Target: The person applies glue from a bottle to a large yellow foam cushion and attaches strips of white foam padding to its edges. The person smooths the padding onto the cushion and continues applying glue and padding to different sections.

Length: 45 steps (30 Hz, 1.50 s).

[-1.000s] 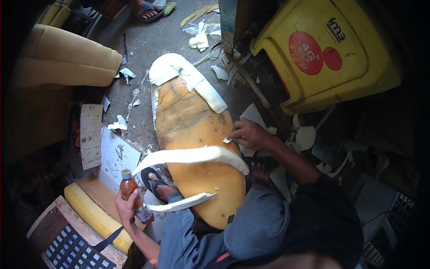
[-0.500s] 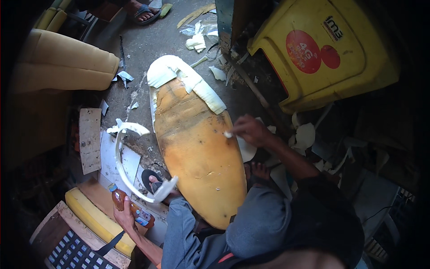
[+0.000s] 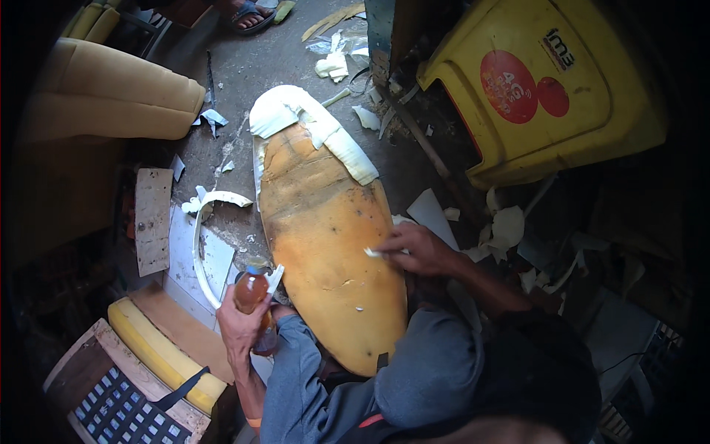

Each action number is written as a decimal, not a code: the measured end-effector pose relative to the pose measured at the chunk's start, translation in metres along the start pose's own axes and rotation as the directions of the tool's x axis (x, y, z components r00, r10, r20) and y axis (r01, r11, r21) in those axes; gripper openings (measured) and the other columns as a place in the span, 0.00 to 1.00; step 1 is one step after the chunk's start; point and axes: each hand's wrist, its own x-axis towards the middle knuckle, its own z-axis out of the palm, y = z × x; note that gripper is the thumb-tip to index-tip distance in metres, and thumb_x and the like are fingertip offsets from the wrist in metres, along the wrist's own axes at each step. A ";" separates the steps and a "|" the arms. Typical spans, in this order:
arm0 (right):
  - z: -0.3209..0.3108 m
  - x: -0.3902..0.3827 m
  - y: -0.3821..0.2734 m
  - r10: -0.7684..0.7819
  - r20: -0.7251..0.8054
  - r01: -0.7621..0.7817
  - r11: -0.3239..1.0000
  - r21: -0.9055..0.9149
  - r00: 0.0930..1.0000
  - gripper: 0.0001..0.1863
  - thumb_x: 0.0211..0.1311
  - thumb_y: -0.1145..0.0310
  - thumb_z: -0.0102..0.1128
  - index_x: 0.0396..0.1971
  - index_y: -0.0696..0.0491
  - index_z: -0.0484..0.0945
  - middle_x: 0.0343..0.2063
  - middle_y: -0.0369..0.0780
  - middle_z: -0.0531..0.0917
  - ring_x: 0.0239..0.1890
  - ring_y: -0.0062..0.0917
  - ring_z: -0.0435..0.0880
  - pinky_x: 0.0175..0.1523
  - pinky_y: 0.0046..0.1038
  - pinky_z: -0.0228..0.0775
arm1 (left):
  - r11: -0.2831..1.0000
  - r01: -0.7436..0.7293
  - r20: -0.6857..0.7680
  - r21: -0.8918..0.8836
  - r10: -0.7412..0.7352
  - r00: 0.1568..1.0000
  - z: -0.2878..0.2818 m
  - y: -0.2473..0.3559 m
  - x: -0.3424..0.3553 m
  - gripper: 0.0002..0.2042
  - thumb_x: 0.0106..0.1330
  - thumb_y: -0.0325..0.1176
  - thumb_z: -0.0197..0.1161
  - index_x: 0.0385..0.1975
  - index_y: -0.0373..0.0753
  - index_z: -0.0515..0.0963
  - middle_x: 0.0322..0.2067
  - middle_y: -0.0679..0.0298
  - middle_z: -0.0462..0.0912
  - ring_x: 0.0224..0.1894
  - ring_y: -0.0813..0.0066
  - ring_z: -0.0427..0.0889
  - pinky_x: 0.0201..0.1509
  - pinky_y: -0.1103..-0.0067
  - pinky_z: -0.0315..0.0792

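On the left, the white foam strip (image 3: 198,259) — across the cushion (image 3: 325,248) a second ago — now curls beside it, seemingly leaving its lower face free to work on. The left hand (image 3: 240,322), wrapped round a bottle (image 3: 251,292), has come closer. The orange cushion lies between the hands; the right hand (image 3: 420,249) pinches a white scrap (image 3: 372,253) above it.

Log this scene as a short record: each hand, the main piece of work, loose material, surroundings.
Left hand: wrapped around a blue-capped bottle of amber liquid
Right hand: pinching a small white scrap over the pad
Main piece: long, rounded orange-yellow pad, stained
On its far end: white foam layer, running down the right edge
Loose material: curved white strip left of the pad
Surroundings: yellow plastic piece at upper right; pale board at left
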 end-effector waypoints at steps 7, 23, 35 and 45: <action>0.004 0.097 -0.065 0.133 -0.038 -0.111 0.930 0.351 0.990 0.16 0.66 0.63 0.64 0.48 0.56 0.87 0.33 0.44 0.83 0.36 0.32 0.83 0.43 0.32 0.74 | 0.969 -0.237 0.063 0.069 0.233 0.971 0.016 0.030 0.009 0.23 0.55 0.46 0.80 0.42 0.36 0.81 0.30 0.51 0.88 0.35 0.52 0.91 0.37 0.67 0.81; -0.022 0.185 0.000 0.013 -0.336 0.070 0.970 0.233 0.942 0.13 0.67 0.63 0.65 0.48 0.49 0.90 0.37 0.43 0.87 0.39 0.31 0.84 0.48 0.32 0.75 | 0.987 0.127 -0.002 0.102 -0.127 0.992 0.008 -0.002 -0.003 0.21 0.57 0.40 0.78 0.45 0.33 0.82 0.37 0.56 0.89 0.41 0.70 0.88 0.48 0.72 0.79; -0.079 0.259 0.111 -0.117 -0.106 0.068 0.920 -0.386 0.988 0.11 0.65 0.63 0.66 0.44 0.40 0.92 0.35 0.38 0.86 0.46 0.32 0.81 0.61 0.35 0.69 | 0.995 0.092 -0.045 0.024 -0.091 0.995 0.003 -0.028 -0.014 0.22 0.58 0.40 0.79 0.47 0.35 0.81 0.38 0.58 0.89 0.40 0.70 0.87 0.48 0.71 0.79; -0.051 0.149 0.116 0.005 -0.241 -0.068 0.966 -0.251 0.971 0.12 0.62 0.69 0.66 0.43 0.41 0.92 0.38 0.34 0.85 0.50 0.32 0.76 0.64 0.33 0.66 | 0.998 0.062 0.029 0.031 -0.063 0.998 0.014 -0.019 -0.003 0.20 0.59 0.38 0.78 0.46 0.35 0.81 0.36 0.60 0.88 0.39 0.73 0.87 0.47 0.73 0.79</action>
